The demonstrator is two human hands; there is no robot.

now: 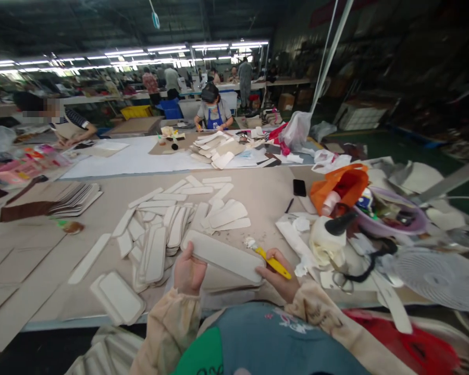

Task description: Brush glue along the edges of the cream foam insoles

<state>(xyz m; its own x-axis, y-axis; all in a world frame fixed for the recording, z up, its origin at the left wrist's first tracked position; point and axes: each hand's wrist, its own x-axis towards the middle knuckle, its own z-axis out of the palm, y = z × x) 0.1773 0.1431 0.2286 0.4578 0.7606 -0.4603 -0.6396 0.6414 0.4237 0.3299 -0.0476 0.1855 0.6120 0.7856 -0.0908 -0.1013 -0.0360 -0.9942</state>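
A long pale panel with rounded ends (pixel 224 256) is held up in front of me, slanting down to the right. My left hand (pixel 189 271) grips its left end, thumb on top. The fingers of my right hand (pixel 280 275) pinch its right end. The same hand also holds a yellow-handled brush (pixel 274 263) with a whitish, clotted head pointing up and left. Just behind the panel lies a loose heap of similar pale pieces (pixel 155 255). Nearer to me on the left is a small stack of shorter rounded pieces (pixel 119 297).
A fanned stack of brown-edged sheets (pixel 54 200) lies left. To the right are a black phone (pixel 299 187), an orange bag (pixel 338 185), a purple basin (pixel 412 224), scissors (pixel 342 281) and a white fan grille (pixel 441 276). Two co-workers sit at the table beyond.
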